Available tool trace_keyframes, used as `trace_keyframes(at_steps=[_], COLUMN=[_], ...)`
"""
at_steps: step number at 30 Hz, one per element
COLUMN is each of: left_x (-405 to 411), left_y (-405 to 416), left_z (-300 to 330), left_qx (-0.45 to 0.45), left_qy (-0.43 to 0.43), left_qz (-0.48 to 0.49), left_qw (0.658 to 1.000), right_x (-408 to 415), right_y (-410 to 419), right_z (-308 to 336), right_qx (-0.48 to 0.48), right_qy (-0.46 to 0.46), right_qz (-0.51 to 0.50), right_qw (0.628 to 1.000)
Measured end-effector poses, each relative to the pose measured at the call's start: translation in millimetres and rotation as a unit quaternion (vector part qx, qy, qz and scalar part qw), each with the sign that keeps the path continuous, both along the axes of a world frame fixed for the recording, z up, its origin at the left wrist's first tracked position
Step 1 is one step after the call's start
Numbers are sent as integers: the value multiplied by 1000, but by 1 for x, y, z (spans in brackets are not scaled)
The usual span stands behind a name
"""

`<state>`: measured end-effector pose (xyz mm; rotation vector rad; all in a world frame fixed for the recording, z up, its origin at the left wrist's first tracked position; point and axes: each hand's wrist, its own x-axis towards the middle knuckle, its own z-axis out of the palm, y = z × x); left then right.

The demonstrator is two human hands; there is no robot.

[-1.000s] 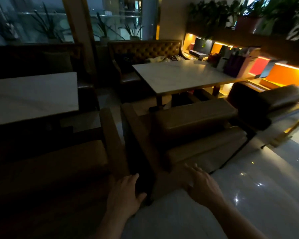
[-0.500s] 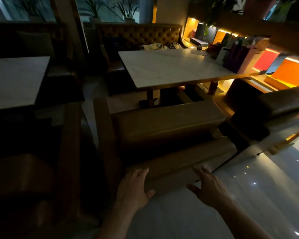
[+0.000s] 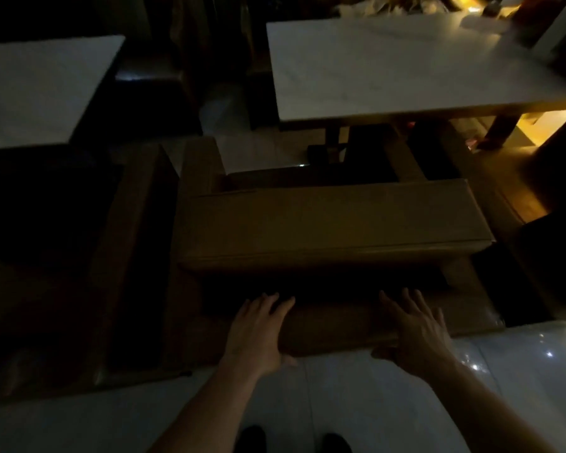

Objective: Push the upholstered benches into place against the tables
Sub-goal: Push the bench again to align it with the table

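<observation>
A brown upholstered bench (image 3: pixel 334 223) lies directly below me, its padded back toward me and its seat facing a white-topped table (image 3: pixel 406 63). My left hand (image 3: pixel 258 328) lies flat with straight fingers on the bench's low rear edge, left of centre. My right hand (image 3: pixel 419 328) lies flat on the same edge further right, thumb hooked under the edge. A gap of floor shows between the bench's seat and the table's pedestal (image 3: pixel 334 138). A second, darker bench (image 3: pixel 79 256) stands to the left, in front of another white table (image 3: pixel 36 89).
Pale glossy floor tiles (image 3: pixel 340 403) lie under me, with my shoes (image 3: pixel 252 439) at the bottom edge. A dark seat (image 3: pixel 556 256) stands at the right. Beyond the tables are more dark seats and lit orange shelving at the far right.
I have leaned in and looked down. Both hands moved forward from hovering near the bench's rear edge to lying flat on it. The bench now lies square to the table.
</observation>
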<state>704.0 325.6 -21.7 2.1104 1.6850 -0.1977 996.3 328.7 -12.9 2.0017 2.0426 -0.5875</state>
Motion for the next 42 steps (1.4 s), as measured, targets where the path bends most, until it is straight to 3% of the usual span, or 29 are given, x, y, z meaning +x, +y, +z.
trace_keyframes(at_steps=[10,15,42], left_x=[73,63,5], left_y=[9,4,-41], left_z=[-21,-26,-38], left_qx=[9,1,53], left_qy=[18,22,-28], left_qz=[34,77,108], left_qw=[999,997,992], right_x=[46,44,-8], right_y=[25,24,-16], right_z=[-27,-33,-34], right_qx=[-6,-2,-104], right_qy=[2,-4,-5], right_qz=[71,81,87], right_qw=[997,997,991])
